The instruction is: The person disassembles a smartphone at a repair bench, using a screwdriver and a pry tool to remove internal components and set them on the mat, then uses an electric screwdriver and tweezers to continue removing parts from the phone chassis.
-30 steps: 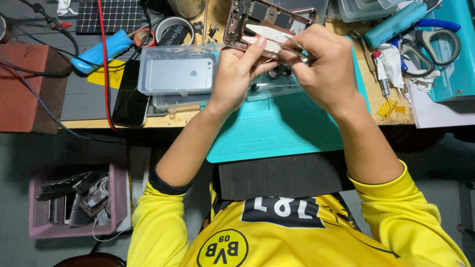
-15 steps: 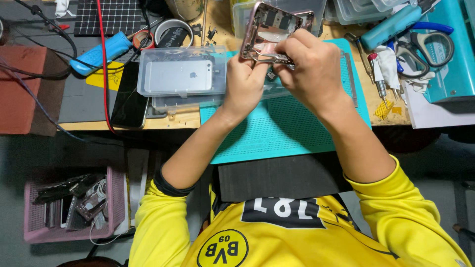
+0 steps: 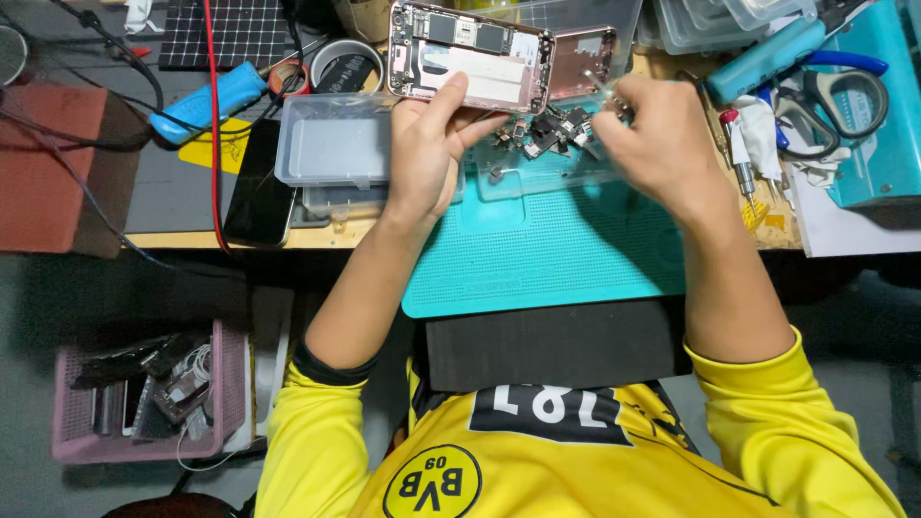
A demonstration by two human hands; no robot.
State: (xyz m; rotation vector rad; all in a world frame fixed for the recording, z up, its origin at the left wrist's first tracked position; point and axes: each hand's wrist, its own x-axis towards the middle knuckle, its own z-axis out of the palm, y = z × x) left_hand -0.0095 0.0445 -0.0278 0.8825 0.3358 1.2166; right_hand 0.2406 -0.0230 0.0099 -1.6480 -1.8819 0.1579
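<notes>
My left hand [image 3: 427, 153] grips the lower edge of an opened pink phone chassis [image 3: 470, 58] and holds it above the back of the desk, its circuit boards facing up. My right hand [image 3: 652, 144] is to the right of it, fingers pinched on a thin metal tool [image 3: 602, 94], likely tweezers. The tool's tip is over a pile of small dark phone parts [image 3: 547, 129] in a clear tray. A second pink phone shell [image 3: 585, 58] lies just behind that pile.
A teal work mat [image 3: 547, 249] lies under my forearms. A clear plastic box [image 3: 336, 149], a black phone [image 3: 259, 192] and a blue tool [image 3: 206, 101] are at the left. Scissors [image 3: 835, 105], a screwdriver [image 3: 739, 153] and a teal case [image 3: 883, 125] are at the right. A pink basket [image 3: 144, 393] stands on the floor.
My hands were together on the phone chassis. Now they are apart: the left keeps the chassis, and the right has moved right over the parts pile.
</notes>
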